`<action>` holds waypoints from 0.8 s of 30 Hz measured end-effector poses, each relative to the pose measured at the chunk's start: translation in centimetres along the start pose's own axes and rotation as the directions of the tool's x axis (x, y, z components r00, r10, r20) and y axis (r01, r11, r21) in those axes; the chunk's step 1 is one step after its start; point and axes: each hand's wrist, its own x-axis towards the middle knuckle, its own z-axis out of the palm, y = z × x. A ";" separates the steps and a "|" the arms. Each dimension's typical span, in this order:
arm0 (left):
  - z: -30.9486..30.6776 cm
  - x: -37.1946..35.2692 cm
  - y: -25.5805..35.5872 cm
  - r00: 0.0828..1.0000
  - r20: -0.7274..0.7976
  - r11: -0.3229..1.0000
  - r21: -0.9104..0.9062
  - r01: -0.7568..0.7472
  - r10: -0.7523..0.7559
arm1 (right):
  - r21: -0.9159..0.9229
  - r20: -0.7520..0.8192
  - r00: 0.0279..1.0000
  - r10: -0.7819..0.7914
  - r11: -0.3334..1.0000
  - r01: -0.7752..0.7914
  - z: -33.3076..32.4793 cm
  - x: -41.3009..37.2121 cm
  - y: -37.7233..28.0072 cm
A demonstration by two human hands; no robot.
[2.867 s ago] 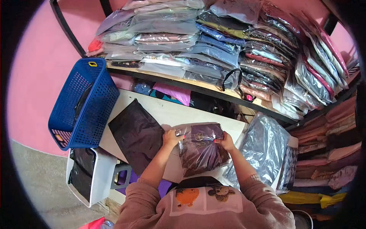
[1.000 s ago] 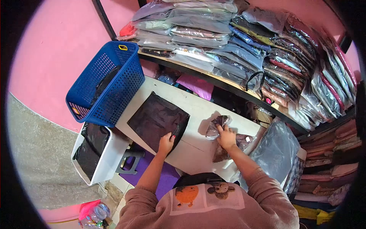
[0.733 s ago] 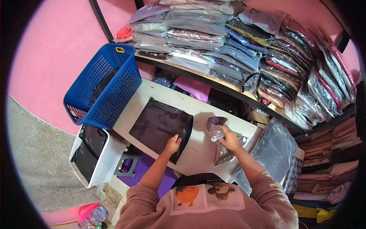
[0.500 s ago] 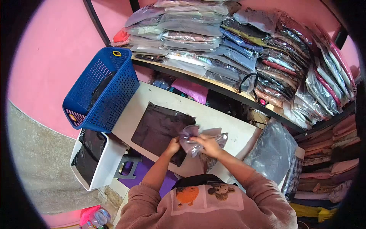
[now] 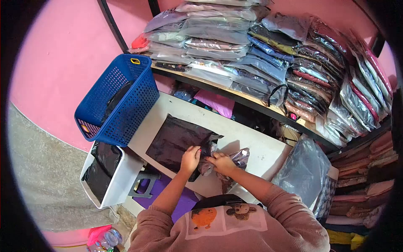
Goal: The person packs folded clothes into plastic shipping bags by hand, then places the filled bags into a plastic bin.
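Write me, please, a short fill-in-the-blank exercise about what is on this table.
1. The left hand holds the edge of a bag whose colour is ____.
2. The basket at the left end of the table is ____.
3. The right hand grips a pack wrapped in clear ____.

Missing words: black; blue; plastic.

Bright, even light is falling from above. Glare is streaking the bagged clothes (image 5: 268,54) well beyond the right hand (image 5: 221,161). A soft shadow is lying on the table (image 5: 260,153) just past that hand. The fisheye lens is bending everything far from the left hand (image 5: 191,158), and a black ring is cutting off the corners. Fine detail is looking slightly soft.
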 end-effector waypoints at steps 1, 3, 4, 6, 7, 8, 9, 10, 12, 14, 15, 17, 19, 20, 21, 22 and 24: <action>-0.3 0.1 1.2 1.000 0.024 1.000 -0.004 -0.015 0.015 | -0.032 0.021 1.000 -0.009 0.999 0.010 0.1 0.1 -0.1; -1.1 0.4 3.7 0.997 0.069 0.999 -0.012 -0.044 0.045 | -0.080 0.039 0.999 -0.027 0.996 0.030 -0.1 0.4 -0.2; -1.4 0.4 4.5 0.993 0.083 0.997 -0.014 -0.077 0.078 | -0.095 0.036 0.999 -0.035 0.995 0.038 -0.3 0.7 -0.2; -2.3 0.3 6.5 0.988 0.100 0.993 -0.039 -0.114 0.118 | -0.120 0.044 0.999 -0.016 0.992 0.021 -0.2 1.3 -0.1; -2.4 0.2 7.1 0.985 0.107 0.990 -0.051 -0.133 0.138 | -0.133 0.054 0.998 0.011 0.991 -0.003 0.3 1.8 0.4; -2.2 0.1 7.1 0.978 0.092 0.982 -0.041 -0.185 0.188 | -0.146 0.064 0.997 0.037 0.989 -0.027 1.1 2.3 1.0; -2.2 -0.2 7.3 0.976 0.100 0.981 -0.030 -0.194 0.196 | -0.161 0.088 0.991 0.099 0.983 -0.084 2.0 3.0 1.5; -2.3 -0.4 7.7 0.973 0.108 0.979 -0.020 -0.202 0.203 | -0.177 0.111 0.981 0.160 0.974 -0.139 2.7 3.7 1.8; -2.3 -0.7 7.9 0.967 0.133 0.975 0.001 -0.221 0.219 | -0.173 0.078 0.968 0.237 0.960 -0.221 4.1 4.2 2.0; -1.9 -1.0 7.9 0.963 0.142 0.972 0.020 -0.234 0.229 | -0.151 -0.005 0.990 0.138 0.979 -0.138 4.8 4.0 1.0; -1.8 -0.8 7.8 0.961 0.141 0.969 0.029 -0.246 0.239 | -0.148 -0.052 0.995 0.088 0.984 -0.094 5.0 4.1 0.5; -1.7 -1.2 7.7 0.947 0.185 0.964 -0.002 -0.267 0.263 | -0.138 -0.119 0.992 0.031 0.989 -0.047 5.3 4.1 -0.2; -1.8 -1.6 7.9 0.929 0.251 0.961 -0.027 -0.274 0.272 | -0.125 -0.166 0.986 -0.009 0.992 -0.012 5.2 4.3 -0.5; -1.6 -2.0 7.8 0.927 0.252 0.960 -0.062 -0.272 0.278 | -0.121 -0.180 0.983 -0.021 0.993 -0.001 5.2 4.3 -0.7; -1.7 -2.2 7.6 0.920 0.264 0.957 -0.062 -0.284 0.290 | -0.111 -0.194 0.981 -0.028 0.994 0.006 5.0 4.5 -0.5; -1.8 -2.4 7.5 0.912 0.278 0.954 -0.063 -0.294 0.300 | -0.104 -0.204 0.978 -0.038 0.994 0.017 4.9 4.6 -0.5; -2.2 -3.4 7.4 0.908 0.290 0.953 -0.060 -0.297 0.302 | -0.076 -0.220 0.974 -0.046 0.997 0.030 4.4 4.6 -0.3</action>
